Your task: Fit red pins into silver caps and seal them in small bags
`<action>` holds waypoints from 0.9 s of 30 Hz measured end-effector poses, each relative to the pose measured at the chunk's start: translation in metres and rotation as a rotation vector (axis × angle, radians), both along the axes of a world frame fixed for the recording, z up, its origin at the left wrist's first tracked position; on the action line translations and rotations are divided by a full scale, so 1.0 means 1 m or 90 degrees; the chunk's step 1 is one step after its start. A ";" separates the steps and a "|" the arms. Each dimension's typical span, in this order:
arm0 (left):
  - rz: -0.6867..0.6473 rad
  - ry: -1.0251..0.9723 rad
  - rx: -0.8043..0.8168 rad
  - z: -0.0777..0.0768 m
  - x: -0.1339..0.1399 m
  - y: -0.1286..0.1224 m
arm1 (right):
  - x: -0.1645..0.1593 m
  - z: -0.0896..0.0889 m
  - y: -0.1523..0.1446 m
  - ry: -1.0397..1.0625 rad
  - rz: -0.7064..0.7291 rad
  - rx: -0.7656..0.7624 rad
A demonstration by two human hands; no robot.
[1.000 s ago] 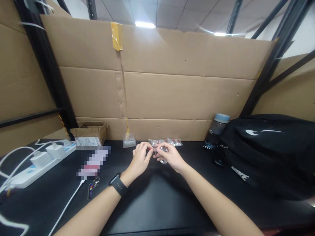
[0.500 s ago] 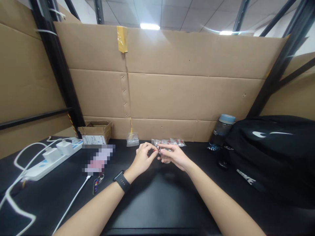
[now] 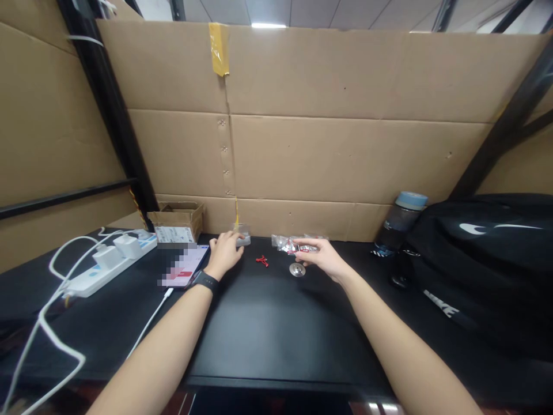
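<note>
My left hand point(image 3: 224, 253) is open, its fingers bent and apart, reaching beside a small clear plastic packet point(image 3: 244, 237) near the cardboard back wall; whether the fingertips touch it I cannot tell. Several small red pieces point(image 3: 261, 261) lie together on the black table, between my hands. My right hand point(image 3: 323, 258) is closed, thumb and fingers pinched at the upper edge of a round silver metal disc point(image 3: 297, 270). Something thin and red shows at these fingers. Just behind them are clear bags point(image 3: 283, 242) with red bits inside, partly covered by the hand.
On the left are a white power strip point(image 3: 86, 282) with cables, a phone point(image 3: 196, 262) on a charging cable and a cardboard box point(image 3: 177, 222). A bottle point(image 3: 397, 222) with a blue lid and a black backpack point(image 3: 484, 276) stand right. Cardboard point(image 3: 302, 161) closes the back.
My hands have come apart from their meeting point. The left moved left to the clear packet, while the right stays near the bags. The red pieces and the disc now show plainly.
</note>
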State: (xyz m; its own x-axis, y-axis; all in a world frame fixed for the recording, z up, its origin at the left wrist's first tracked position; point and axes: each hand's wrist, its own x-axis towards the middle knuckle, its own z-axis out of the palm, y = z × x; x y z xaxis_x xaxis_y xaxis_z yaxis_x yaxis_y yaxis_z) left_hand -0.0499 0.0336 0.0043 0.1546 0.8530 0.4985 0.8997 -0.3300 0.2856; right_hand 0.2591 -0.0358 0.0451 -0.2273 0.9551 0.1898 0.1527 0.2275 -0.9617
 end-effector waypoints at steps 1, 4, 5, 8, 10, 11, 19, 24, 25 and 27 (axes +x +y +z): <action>0.023 0.022 -0.008 -0.002 -0.009 0.004 | 0.001 -0.001 0.001 -0.001 0.001 -0.002; 0.059 0.063 -0.048 -0.009 -0.023 0.012 | 0.002 -0.005 0.003 -0.004 0.010 -0.005; 0.068 0.067 -0.053 -0.011 -0.023 0.014 | 0.002 -0.006 0.003 -0.006 0.012 -0.004; 0.098 0.053 -0.034 -0.013 -0.019 0.014 | 0.002 -0.006 0.004 -0.015 0.011 0.005; 0.117 0.036 -0.013 -0.012 -0.016 0.014 | 0.002 -0.006 0.004 -0.017 0.006 0.013; 0.123 0.030 -0.006 -0.011 -0.016 0.014 | 0.002 -0.005 0.004 -0.017 0.004 0.016; 0.124 0.007 -0.060 -0.017 -0.016 0.016 | 0.003 -0.007 0.005 -0.035 0.001 0.026; 0.160 -0.009 -0.018 -0.017 -0.013 0.014 | 0.003 -0.006 0.005 -0.028 -0.001 0.030; 0.162 -0.012 -0.014 -0.016 -0.013 0.014 | 0.003 -0.006 0.006 -0.029 -0.002 0.033; 0.151 -0.011 -0.025 -0.017 -0.013 0.016 | 0.003 -0.007 0.006 -0.035 -0.004 0.043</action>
State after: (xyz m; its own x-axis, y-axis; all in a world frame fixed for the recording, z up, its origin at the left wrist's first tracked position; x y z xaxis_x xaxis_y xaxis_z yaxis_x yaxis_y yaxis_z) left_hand -0.0629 0.0492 -0.0123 -0.0608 0.8833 0.4648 0.9454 -0.0985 0.3107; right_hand 0.2623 -0.0296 0.0381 -0.2335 0.9419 0.2415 0.2057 0.2906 -0.9345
